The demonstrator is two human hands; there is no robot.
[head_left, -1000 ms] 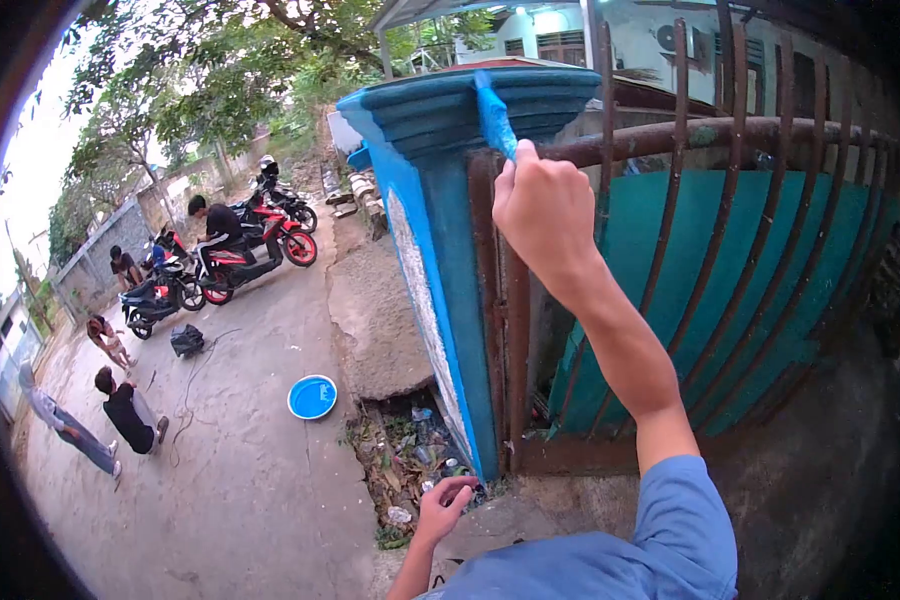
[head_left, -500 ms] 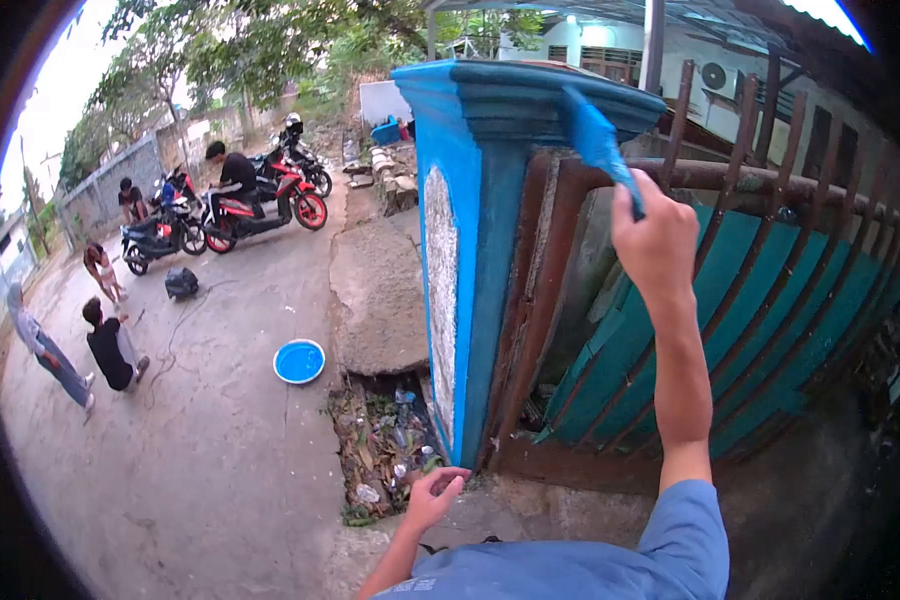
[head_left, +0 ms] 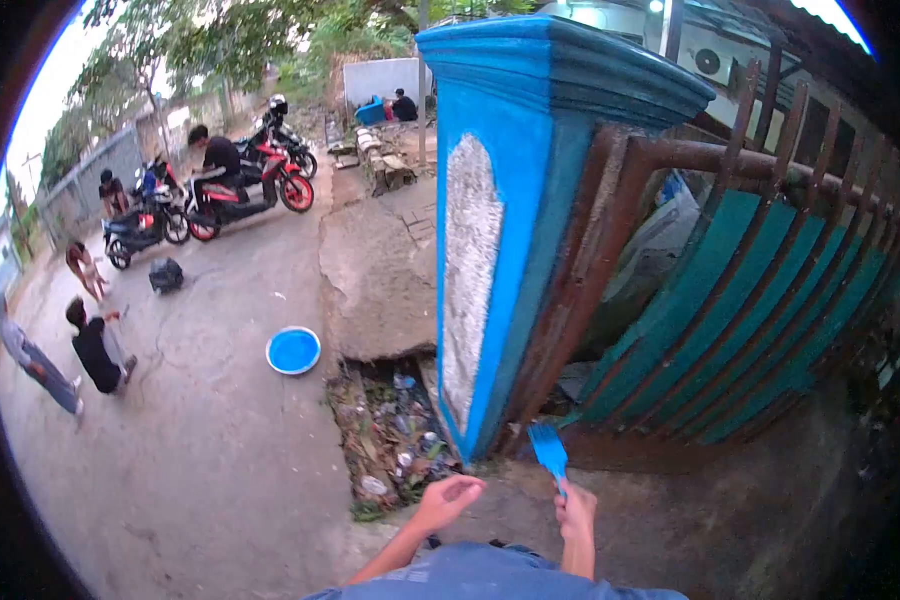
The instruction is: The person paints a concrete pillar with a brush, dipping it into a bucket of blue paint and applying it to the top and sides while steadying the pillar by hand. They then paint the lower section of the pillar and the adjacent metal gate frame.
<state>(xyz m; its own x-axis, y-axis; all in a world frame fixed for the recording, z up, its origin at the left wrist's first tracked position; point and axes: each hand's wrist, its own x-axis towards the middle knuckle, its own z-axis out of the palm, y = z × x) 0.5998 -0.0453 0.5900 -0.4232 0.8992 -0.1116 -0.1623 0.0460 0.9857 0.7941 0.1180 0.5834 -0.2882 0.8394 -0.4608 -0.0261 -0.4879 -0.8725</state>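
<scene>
A blue pillar [head_left: 530, 120] with a moulded top and a rough white panel [head_left: 472, 250] on its side stands in front of me. My right hand [head_left: 576, 510] is low, near my body, wrapped round the handle of a blue-coated paintbrush [head_left: 549, 449] whose bristles point up. The brush is apart from the pillar, right of its foot. My left hand [head_left: 450, 502] hangs just below the pillar's foot, fingers loosely bent and apart, holding nothing. On the ground to the left lies a round white-rimmed basin [head_left: 293, 351] with blue paint inside.
Right of the pillar is a brown metal gate [head_left: 760, 165] with green panels. A ditch [head_left: 380, 440] with leaves and litter runs left of the pillar. Several people and parked motorbikes [head_left: 260, 185] are further left, with a black bag [head_left: 166, 275] on the ground.
My right hand has come down with the paintbrush from the pillar's top to near my body. My left hand has shifted slightly right. The view has moved, and the pillar looks larger.
</scene>
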